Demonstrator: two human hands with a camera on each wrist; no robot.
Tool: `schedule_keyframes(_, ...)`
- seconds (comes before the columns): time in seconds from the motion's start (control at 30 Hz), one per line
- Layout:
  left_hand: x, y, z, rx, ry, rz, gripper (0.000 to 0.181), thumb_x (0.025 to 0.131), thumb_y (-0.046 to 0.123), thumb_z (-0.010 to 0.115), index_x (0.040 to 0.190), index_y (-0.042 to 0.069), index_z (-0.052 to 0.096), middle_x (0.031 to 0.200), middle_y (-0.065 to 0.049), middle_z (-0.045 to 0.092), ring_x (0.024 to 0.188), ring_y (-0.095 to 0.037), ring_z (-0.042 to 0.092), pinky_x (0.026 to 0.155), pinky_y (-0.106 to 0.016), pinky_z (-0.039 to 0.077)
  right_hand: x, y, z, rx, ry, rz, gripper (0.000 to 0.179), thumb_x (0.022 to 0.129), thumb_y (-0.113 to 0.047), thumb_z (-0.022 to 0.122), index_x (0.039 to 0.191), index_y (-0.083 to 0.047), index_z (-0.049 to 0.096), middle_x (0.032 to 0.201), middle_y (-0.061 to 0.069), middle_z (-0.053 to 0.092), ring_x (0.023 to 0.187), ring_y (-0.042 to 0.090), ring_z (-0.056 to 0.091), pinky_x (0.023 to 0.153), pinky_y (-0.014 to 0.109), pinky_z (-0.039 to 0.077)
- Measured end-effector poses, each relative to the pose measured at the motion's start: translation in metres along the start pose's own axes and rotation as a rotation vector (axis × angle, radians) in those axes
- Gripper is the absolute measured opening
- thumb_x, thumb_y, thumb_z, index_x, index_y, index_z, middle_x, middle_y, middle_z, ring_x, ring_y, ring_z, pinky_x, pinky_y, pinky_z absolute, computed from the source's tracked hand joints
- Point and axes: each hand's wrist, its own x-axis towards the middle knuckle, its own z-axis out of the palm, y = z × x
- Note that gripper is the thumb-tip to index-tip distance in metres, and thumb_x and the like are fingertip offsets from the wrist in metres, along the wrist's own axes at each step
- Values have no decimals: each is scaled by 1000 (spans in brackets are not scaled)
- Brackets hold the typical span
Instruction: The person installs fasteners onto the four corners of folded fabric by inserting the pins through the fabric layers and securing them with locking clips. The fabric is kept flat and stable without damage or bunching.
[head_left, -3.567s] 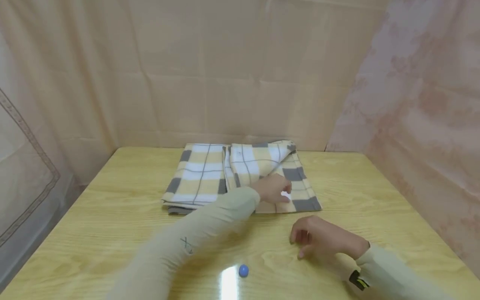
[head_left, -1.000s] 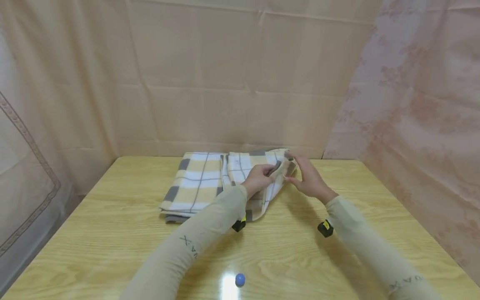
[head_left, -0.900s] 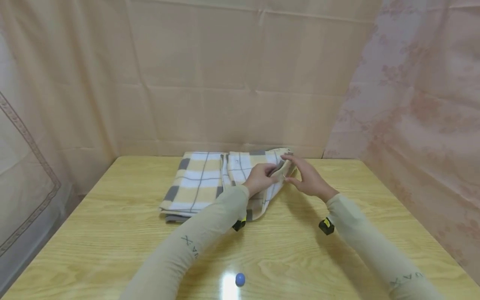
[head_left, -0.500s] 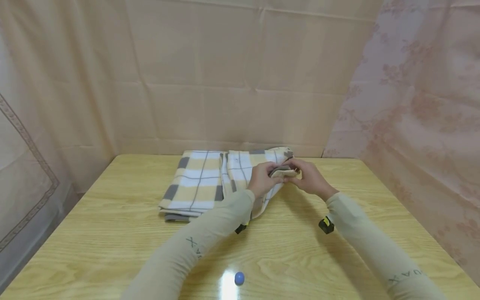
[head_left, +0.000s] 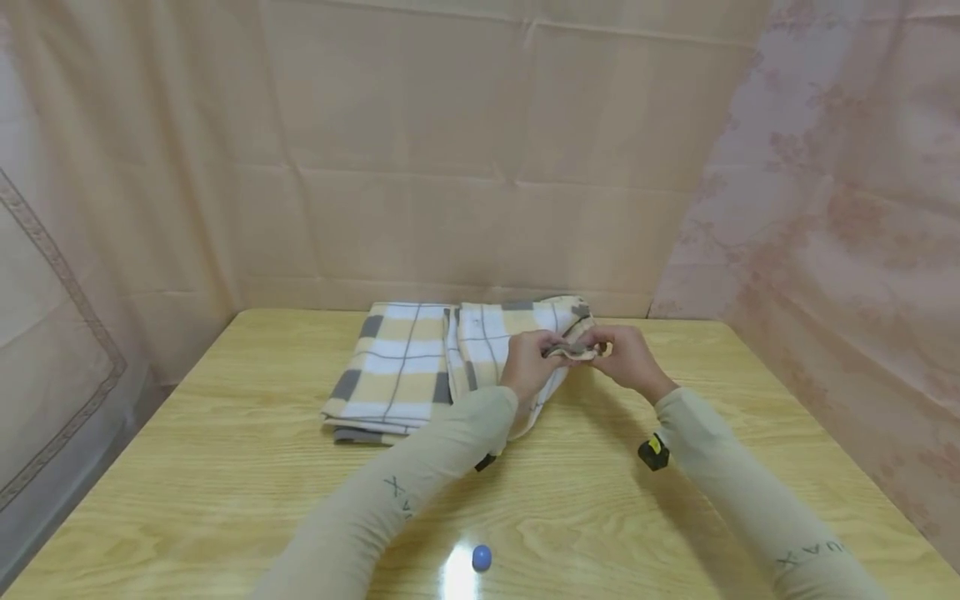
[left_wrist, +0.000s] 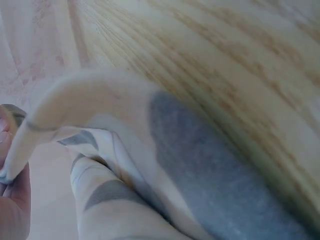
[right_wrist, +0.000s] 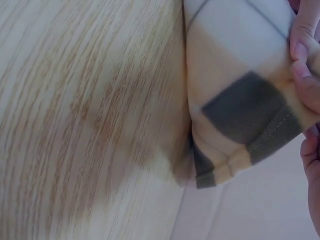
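A plaid fleece blanket (head_left: 408,354) in white, cream and grey lies folded towards the back of the table. Its right-hand layer is lifted and bunched between both hands. My left hand (head_left: 528,362) pinches this edge from the left, thumb below. From the right, my right hand (head_left: 628,360) pinches the same edge, close to the left hand's fingertips. In the right wrist view the raised layer (right_wrist: 235,60) hangs down with a stitched grey corner, and the two thumbs meet at its border. The left wrist view shows the cloth (left_wrist: 200,150) curving up towards fingers at the left edge.
A small blue ball-like object (head_left: 482,557) sits near the front of the wood-grain table (head_left: 187,467), beside a bright reflection. Beige curtain fabric (head_left: 420,150) hangs behind the table, and pinkish patterned cloth (head_left: 847,233) hangs at the right.
My right hand came up from the front right of the table to the blanket's right edge and closed on it. The right layer, flat before, is now raised and gathered between both hands.
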Motion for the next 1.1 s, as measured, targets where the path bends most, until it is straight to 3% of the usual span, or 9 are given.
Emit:
schedule_keyframes(0.2, -1, 0, 3, 37, 25, 29, 13, 80, 8, 75, 92, 5, 75, 93, -8, 77, 88, -19, 72, 77, -17, 55, -1, 1, 2, 3, 48, -27, 17, 72, 6, 76, 74, -11, 73, 77, 9, 74, 59, 1, 44, 56, 17, 37)
schedule_keyframes(0.53, -4, 1, 5, 44, 60, 42, 13, 83, -2, 67, 92, 3, 75, 92, -10, 77, 87, -21, 72, 77, -17, 55, -2, 2, 5, -19, 125, -81, 24, 65, 15, 69, 71, -8, 72, 70, 6, 72, 57, 2, 46, 53, 18, 39)
schedule_keyframes(0.7, -4, 1, 4, 62, 50, 46, 13, 83, 0, 68, 94, 4, 74, 95, -9, 76, 92, -21, 72, 85, -24, 56, -4, 1, 6, -28, 100, -62, 26, 66, 16, 65, 77, -6, 70, 70, 6, 68, 58, 12, 48, 53, 17, 37)
schedule_keyframes(0.8, -6, 1, 2, 75, 12, 41, 14, 85, 2, 66, 97, 5, 72, 97, -8, 76, 92, -19, 71, 85, -21, 55, -6, 1, 7, -27, 64, -50, 28, 68, 16, 64, 84, -6, 69, 73, 5, 66, 59, 15, 46, 53, 17, 35)
schedule_keyframes(0.93, -10, 5, -12, 68, -65, 30, 17, 86, 4, 66, 103, 4, 69, 100, -10, 75, 90, -18, 70, 80, -18, 55, -8, 1, 7, -39, 33, -32, 33, 69, 15, 67, 94, -5, 71, 82, 9, 70, 63, 10, 47, 55, 19, 38)
schedule_keyframes(1.1, -24, 19, -49, 98, -144, 59, 26, 88, 7, 65, 114, 2, 64, 112, -15, 71, 101, -25, 68, 88, -29, 56, -10, 1, 4, -63, 44, -19, 30, 69, 11, 75, 96, -2, 73, 88, 14, 73, 71, 11, 54, 62, 28, 49)
